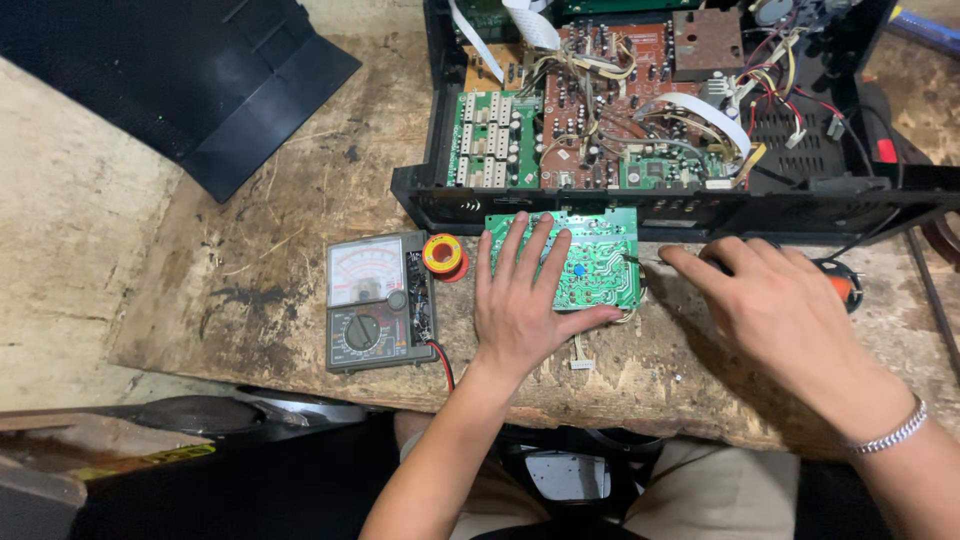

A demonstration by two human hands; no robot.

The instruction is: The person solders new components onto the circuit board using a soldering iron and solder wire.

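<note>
On the worn wooden table (300,200), an analog multimeter (378,302) lies beside a solder spool (443,254). The left hand (520,305) rests flat, fingers spread, its grip open, pressing on the green circuit board (600,262) just before the opened black chassis (660,110). The right hand (780,310) lies loosely open beside the board, its grip empty, fingertips near the board's right edge.

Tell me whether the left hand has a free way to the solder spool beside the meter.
Probably yes. The left hand lies flat on the green circuit board, and the solder spool stands just to its left on bare wood, with nothing between them. The multimeter sits farther left.
</note>
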